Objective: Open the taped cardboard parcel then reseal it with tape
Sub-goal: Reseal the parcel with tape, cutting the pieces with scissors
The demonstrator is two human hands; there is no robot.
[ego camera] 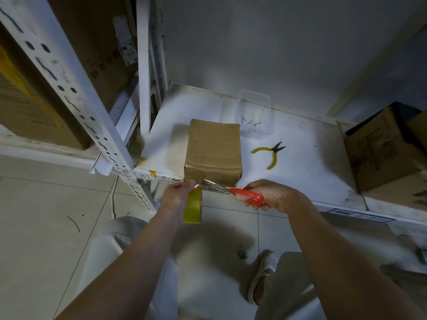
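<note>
Now left hand grips tape roll; right hand grasps red scissors, blades at tape strip stretched from parcel at shelf edge.

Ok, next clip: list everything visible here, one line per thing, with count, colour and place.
parcel: one, brown cardboard, front edge of the white shelf
tape strip: one, clear, stretched from the parcel's front to the roll
tape roll: one, yellow-green, in the left hand
scissors: one, red handles, in the right hand, blades at the strip
pliers: one, yellow handles, shelf right of the parcel
plastic tub: one, clear, behind the parcel, a few nails inside
open box: one, brown, shelf's right end
left hand: grips the roll
right hand: grips the scissors
</note>
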